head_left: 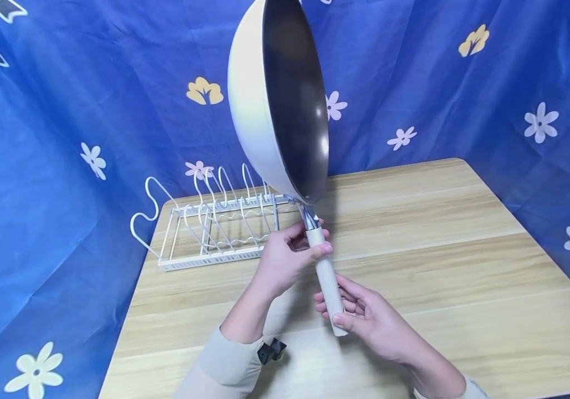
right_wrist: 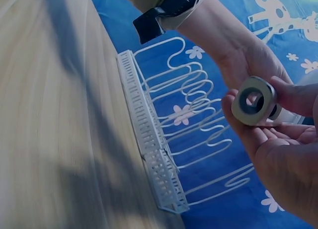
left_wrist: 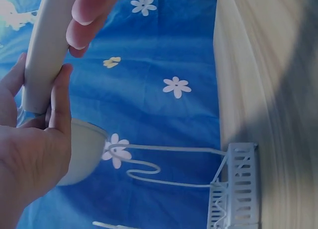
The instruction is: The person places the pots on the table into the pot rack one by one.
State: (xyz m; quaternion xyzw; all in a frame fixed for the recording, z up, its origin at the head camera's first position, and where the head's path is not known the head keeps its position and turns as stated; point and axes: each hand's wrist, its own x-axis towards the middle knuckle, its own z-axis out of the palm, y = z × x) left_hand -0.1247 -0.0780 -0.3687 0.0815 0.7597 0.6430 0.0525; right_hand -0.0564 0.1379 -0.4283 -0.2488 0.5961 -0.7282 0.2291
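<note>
A deep frying pan (head_left: 250, 105), white outside and dark inside, is held up on edge above the table, its bowl at the top and its pale handle (head_left: 329, 282) slanting down. Near the metal neck, my left hand (head_left: 285, 257) grips the upper end of the handle between thumb and fingers. Lower down, my right hand (head_left: 369, 318) holds the handle's end, thumb on the near side and fingers behind. In the right wrist view the handle's butt (right_wrist: 254, 101) shows a round hole. The left wrist view has the pan's bowl (left_wrist: 84, 152) partly hidden behind my left hand.
A white wire rack (head_left: 215, 255) with several upright looped dividers stands at the back left of the wooden table (head_left: 439, 266), just left of the pan. Blue cloth (head_left: 130, 111) with flowers hangs behind the table and along its sides.
</note>
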